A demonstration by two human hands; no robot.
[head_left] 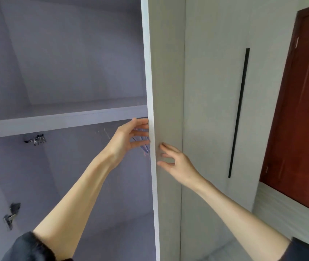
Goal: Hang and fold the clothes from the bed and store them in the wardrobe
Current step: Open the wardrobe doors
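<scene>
The wardrobe stands open in front of me, with a pale shelf (63, 119) across its grey inside. My left hand (126, 138) reaches in under the shelf, fingers spread toward thin blue and pink wire hangers (144, 146) that show at the door's edge. The fingertips pass behind the door (166, 81), so I cannot tell whether they hold a hanger. My right hand (176, 162) is on the outer face of that half-open door, fingers loosely bent, tips touching the panel. No clothes or bed are in view.
A metal clip fitting (37, 140) hangs under the shelf at left, and a door hinge (11, 215) sits on the left wall. Right of the open door is a closed wardrobe door with a long black handle (238, 113). A dark red room door (300, 110) stands at far right.
</scene>
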